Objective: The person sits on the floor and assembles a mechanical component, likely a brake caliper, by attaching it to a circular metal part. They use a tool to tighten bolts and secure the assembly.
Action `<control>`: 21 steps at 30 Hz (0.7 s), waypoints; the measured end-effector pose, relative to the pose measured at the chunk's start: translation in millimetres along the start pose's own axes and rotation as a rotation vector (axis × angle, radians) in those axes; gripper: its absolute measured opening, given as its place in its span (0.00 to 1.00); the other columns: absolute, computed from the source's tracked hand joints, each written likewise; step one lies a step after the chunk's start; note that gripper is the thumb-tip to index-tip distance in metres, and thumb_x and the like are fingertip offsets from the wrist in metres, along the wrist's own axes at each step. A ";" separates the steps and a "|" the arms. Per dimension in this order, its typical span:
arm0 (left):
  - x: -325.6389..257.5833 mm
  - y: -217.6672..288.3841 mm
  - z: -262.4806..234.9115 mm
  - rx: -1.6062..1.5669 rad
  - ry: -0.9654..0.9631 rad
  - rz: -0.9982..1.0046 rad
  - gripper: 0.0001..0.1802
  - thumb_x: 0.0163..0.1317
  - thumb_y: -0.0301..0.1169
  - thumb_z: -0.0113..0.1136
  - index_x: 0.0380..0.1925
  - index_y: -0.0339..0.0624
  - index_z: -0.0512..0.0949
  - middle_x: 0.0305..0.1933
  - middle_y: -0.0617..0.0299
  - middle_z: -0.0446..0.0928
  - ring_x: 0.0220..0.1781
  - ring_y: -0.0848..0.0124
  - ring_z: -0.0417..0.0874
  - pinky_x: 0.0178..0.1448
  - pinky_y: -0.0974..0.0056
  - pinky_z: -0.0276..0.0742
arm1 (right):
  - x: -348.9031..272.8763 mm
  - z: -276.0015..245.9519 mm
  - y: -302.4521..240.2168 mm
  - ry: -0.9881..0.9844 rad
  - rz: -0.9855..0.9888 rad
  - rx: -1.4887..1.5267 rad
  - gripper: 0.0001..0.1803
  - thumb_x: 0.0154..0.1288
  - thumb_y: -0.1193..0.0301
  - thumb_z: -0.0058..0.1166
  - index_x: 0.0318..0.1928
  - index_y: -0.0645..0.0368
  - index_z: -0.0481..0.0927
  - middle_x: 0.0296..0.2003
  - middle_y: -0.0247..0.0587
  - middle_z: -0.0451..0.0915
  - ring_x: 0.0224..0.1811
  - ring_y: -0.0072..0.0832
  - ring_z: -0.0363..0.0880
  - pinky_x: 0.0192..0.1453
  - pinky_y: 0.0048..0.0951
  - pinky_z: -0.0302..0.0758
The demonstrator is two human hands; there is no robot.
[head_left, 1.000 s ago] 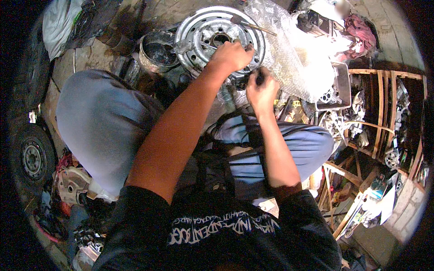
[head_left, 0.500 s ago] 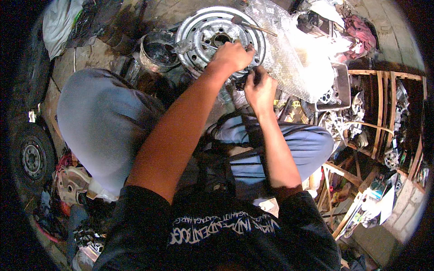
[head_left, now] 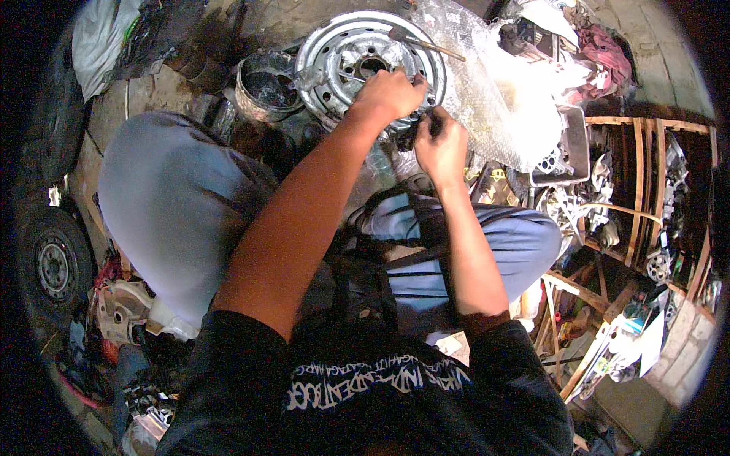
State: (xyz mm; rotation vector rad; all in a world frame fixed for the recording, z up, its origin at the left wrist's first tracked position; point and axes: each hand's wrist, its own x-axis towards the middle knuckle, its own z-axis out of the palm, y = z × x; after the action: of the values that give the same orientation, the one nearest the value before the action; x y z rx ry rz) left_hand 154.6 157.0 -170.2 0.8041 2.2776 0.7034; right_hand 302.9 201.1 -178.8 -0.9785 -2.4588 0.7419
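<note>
A grey steel wheel rim point(head_left: 313, 45) lies flat at the far side, with both my hands over its near right part. My left hand point(head_left: 389, 95) is closed, fingers bent down toward the rim; what they grip is hidden. A thin shiny metal rod point(head_left: 351, 78) shows beside it on the left, and I cannot tell whether the hand holds it. Close by, my right hand point(head_left: 441, 148) pinches at a small dark part near the rim's edge, too dark to name. A brush with a wooden handle point(head_left: 437, 49) rests across the rim's upper right.
A dirty bucket point(head_left: 251, 95) stands left of the rim. Bubble wrap point(head_left: 487, 114) spreads to its right, near a grey tray point(head_left: 574, 148) of metal parts. A wooden rack point(head_left: 642, 182) stands at the right, and a tyred wheel point(head_left: 55, 262) at the far left.
My right hand has shifted slightly, its fingers turning a little. The left hand stays nearly where it was over the rim.
</note>
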 end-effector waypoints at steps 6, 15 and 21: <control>11.2 -12.2 8.8 -0.042 0.010 0.059 0.37 0.68 0.56 0.46 0.51 0.30 0.82 0.55 0.29 0.79 0.61 0.38 0.79 0.70 0.48 0.73 | 0.8 -5.1 -9.2 -0.016 -0.083 -0.112 0.10 0.59 0.71 0.58 0.39 0.63 0.83 0.30 0.65 0.83 0.36 0.60 0.84 0.44 0.54 0.80; 3.9 -10.6 3.5 -0.034 -0.011 0.036 0.37 0.71 0.54 0.47 0.57 0.25 0.75 0.41 0.29 0.83 0.29 0.44 0.88 0.47 0.46 0.87 | 0.2 -8.5 -1.8 0.036 0.004 0.115 0.07 0.62 0.73 0.56 0.36 0.65 0.81 0.30 0.66 0.82 0.37 0.61 0.84 0.42 0.54 0.79; 7.5 -12.5 9.1 0.031 -0.003 0.107 0.38 0.70 0.56 0.46 0.55 0.26 0.77 0.47 0.29 0.81 0.42 0.40 0.85 0.58 0.45 0.80 | 1.0 -0.6 -5.7 0.048 0.032 -0.079 0.09 0.62 0.69 0.58 0.39 0.61 0.82 0.28 0.64 0.82 0.36 0.61 0.84 0.42 0.57 0.79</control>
State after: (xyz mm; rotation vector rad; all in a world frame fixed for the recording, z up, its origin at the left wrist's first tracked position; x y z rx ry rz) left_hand 151.8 156.2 -187.2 0.9468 2.2615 0.7159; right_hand 299.6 198.5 -174.8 -1.0547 -2.4530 0.6284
